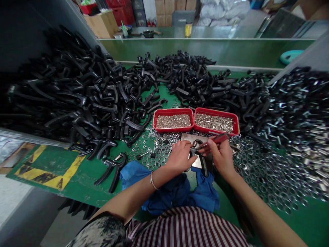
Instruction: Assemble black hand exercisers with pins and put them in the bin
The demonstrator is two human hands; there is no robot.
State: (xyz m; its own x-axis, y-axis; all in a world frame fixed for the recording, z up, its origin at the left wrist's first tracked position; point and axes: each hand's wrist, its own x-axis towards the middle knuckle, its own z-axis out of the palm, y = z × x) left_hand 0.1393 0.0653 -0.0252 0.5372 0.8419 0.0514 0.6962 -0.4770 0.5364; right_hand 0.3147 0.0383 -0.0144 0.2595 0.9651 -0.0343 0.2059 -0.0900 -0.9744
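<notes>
My right hand (223,158) is closed around a red-handled screwdriver (220,138), its shaft pointing left toward the work. Under its tip a black plastic hand grip (205,167) lies over a metal block (189,137). My left hand (180,156) is closed on the near left part of that hand grip, thumb and fingers pressing it; the fingers hide some of it. A blue cloth (164,192) is bunched just below the block. Further left lies another hand grip (113,171), its two handles spread in a V with a spring at the top.
Two red trays of small metal parts, a left tray (173,130) and a right tray (216,131), stand behind the block. Heaps of black handles (84,92) fill the left and back. Metal rings (267,178) and shiny pins (313,151) cover the right side.
</notes>
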